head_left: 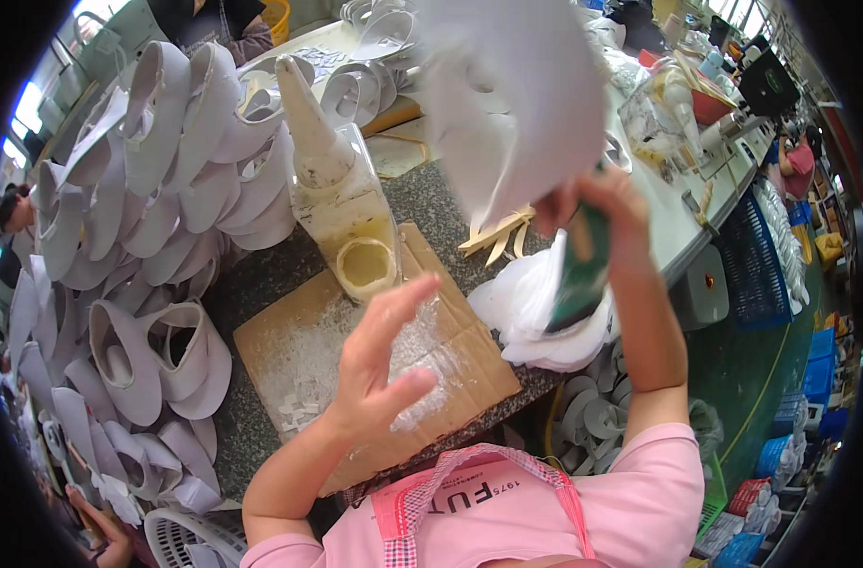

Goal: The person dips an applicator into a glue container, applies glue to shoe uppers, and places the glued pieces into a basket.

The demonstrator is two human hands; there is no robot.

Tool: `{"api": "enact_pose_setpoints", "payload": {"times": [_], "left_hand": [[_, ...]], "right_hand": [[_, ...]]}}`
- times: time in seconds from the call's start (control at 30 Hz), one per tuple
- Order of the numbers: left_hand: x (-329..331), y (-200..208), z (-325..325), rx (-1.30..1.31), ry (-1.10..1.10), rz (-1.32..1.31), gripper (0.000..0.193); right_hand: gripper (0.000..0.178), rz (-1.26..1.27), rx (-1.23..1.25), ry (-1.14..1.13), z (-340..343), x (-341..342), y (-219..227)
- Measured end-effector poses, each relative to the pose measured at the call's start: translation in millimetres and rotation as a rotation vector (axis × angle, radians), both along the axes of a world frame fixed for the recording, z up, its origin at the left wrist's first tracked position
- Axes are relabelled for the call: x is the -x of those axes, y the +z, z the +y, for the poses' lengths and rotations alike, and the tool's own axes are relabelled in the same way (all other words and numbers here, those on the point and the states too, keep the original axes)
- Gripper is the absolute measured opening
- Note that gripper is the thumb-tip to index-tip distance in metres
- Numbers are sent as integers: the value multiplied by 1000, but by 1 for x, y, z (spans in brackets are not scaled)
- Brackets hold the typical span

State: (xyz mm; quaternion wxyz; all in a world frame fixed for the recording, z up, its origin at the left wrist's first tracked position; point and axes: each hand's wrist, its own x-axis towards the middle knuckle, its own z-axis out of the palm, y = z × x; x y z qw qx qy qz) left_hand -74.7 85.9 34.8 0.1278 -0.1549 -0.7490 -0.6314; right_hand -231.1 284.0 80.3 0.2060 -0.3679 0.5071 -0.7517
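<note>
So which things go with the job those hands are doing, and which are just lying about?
Probably for the job:
blurred white piece, by the right hand
dark green thing, at the right hand
cardboard, below the left hand
smeared container
stack of white pieces

Probably just lying about:
dark blue basket, at the right
white basket, lower left

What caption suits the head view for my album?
Right hand holds a blurred white piece, left hand hovers open above smeared cardboard, white curved pieces piled at left.
</note>
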Motion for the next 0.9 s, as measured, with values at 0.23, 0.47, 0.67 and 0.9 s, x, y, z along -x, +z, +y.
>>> {"api": "enact_pose_setpoints", "payload": {"times": [0.23,0.47,0.67,0.9], "left_hand": [[-47,15,-9,-447,309,-70,51],[-92,37,-35,-954,390,-212,46],[-147,28,-98,338,846,-99,31],[-164,-46,-93,798,432,-486,41]], "right_hand": [[20,-55,-150,361,-52,-94,-43],[17,-11,-277,531,-97,-138,-63],[20,88,-5,0,-74,-103,-64],[13,269,-255,-331,-88,-82,-45]]}}
